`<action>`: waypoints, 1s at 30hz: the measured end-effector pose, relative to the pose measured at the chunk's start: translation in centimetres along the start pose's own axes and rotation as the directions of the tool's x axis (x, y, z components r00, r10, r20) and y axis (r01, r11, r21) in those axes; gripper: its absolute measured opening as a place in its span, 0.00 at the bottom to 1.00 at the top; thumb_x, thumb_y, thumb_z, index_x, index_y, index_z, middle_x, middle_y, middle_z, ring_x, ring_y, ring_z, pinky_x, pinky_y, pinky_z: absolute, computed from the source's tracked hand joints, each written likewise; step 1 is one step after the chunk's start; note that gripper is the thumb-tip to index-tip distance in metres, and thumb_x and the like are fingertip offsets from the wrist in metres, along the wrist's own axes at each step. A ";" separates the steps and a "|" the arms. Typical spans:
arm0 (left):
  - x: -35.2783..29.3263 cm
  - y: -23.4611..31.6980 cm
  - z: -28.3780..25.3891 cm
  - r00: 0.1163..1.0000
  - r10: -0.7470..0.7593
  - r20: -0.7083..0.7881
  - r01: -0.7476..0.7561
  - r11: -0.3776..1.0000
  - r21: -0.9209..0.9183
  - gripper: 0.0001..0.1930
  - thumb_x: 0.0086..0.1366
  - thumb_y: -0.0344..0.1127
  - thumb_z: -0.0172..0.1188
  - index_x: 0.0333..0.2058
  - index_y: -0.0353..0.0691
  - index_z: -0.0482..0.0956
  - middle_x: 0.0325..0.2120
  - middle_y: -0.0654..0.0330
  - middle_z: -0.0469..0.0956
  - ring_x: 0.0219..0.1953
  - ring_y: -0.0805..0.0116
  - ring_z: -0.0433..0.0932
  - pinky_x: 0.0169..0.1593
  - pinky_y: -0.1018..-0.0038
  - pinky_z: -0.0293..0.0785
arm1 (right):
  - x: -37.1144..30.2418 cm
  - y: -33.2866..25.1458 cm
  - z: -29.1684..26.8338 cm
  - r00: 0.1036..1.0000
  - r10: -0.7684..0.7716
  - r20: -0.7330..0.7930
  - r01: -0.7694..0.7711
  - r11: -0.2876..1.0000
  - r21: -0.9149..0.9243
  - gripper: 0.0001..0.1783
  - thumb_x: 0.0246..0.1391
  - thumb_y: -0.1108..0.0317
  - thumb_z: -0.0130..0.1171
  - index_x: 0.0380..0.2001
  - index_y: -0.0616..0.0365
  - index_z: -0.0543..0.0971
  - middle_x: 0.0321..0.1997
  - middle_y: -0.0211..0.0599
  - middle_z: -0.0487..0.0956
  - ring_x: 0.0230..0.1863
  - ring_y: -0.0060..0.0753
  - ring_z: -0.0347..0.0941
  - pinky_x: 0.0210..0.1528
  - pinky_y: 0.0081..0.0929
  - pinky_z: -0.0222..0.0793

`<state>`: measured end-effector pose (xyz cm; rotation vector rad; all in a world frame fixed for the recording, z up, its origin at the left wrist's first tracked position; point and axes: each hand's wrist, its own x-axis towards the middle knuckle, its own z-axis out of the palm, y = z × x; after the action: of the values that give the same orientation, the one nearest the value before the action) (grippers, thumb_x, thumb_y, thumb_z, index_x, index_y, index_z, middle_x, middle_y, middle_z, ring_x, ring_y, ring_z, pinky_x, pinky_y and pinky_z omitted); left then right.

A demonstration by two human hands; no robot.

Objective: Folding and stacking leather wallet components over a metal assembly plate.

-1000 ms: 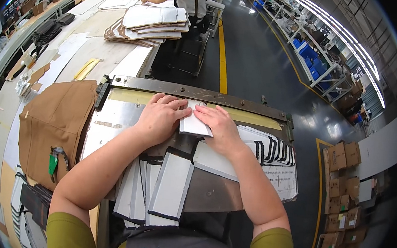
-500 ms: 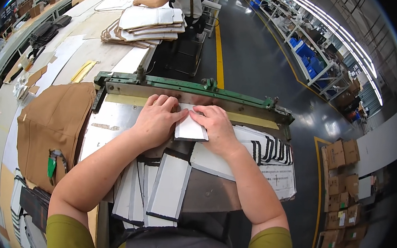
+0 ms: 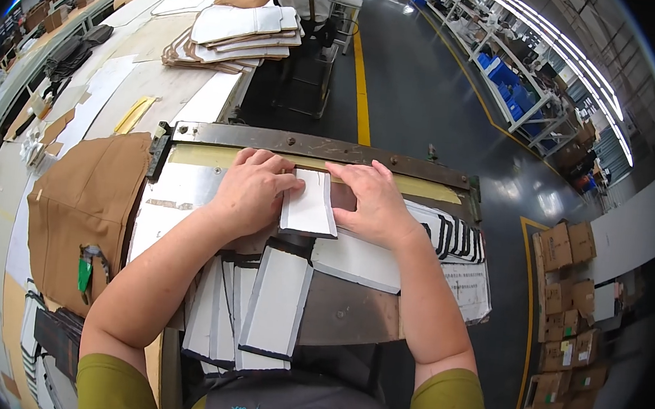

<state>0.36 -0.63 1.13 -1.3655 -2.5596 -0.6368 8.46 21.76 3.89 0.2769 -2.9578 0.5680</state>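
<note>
since half a second ago the right hand (image 3: 374, 207) has spread: its thumb has dropped away from the left thumb to the lower right side of the white panel (image 3: 308, 207), while its fingers stay up by the far corner. the green beam that showed above the metal bar (image 3: 324, 148) has gone from sight, and the bar's bolted face is turned up instead. to me that looks like a loosening, with the panel now kept in place mostly from its left side.

the left hand (image 3: 250, 194) is fairly narrow, fingers bent, digits over the panel's left part; whether it pinches or only presses, i can't tell. the right is wide, its thumb at the panel's edge, a dark gap showing between thumb and fingers.

the panel lies between the two hands, its far end at the yellow strip (image 3: 422, 188) just this side of the bar. it is small and white, with a grey band down its right side and a dark near edge. nearer the body a longer white piece (image 3: 276, 301) lies aslant, dark at both ends.
</note>
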 end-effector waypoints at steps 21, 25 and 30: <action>-1.5 3.9 -4.4 0.845 0.411 0.342 -0.223 0.852 -0.474 0.07 0.55 0.29 0.66 0.31 0.49 0.89 0.29 0.66 0.82 0.40 0.68 0.76 0.60 0.67 0.60 | -8.3 -1.6 -1.8 0.988 -0.105 -0.114 0.094 0.991 -0.097 0.25 0.45 0.78 0.51 0.51 0.66 0.78 0.46 0.46 0.83 0.46 0.44 0.79 0.53 0.33 0.74; -0.9 4.1 -3.4 0.823 0.424 0.377 -0.272 0.878 -0.394 0.03 0.58 0.36 0.69 0.31 0.48 0.88 0.27 0.66 0.80 0.40 0.68 0.75 0.58 0.69 0.60 | -7.4 1.3 -4.4 0.871 0.448 -0.203 -0.299 0.809 0.506 0.14 0.50 0.77 0.51 0.38 0.66 0.83 0.31 0.38 0.85 0.30 0.22 0.79 0.37 0.24 0.76; -0.9 3.5 -2.5 0.850 0.431 0.302 -0.308 0.873 -0.377 0.05 0.59 0.38 0.69 0.32 0.46 0.87 0.31 0.64 0.80 0.41 0.65 0.76 0.57 0.67 0.62 | -3.3 -1.1 -7.0 0.790 0.425 -0.442 0.273 0.402 0.874 0.08 0.55 0.76 0.59 0.39 0.64 0.82 0.39 0.36 0.84 0.35 0.24 0.80 0.39 0.23 0.77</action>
<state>3.68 -0.71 4.10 -2.2283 -2.4023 -0.7975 12.45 23.87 10.23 -0.0144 -1.6969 1.8830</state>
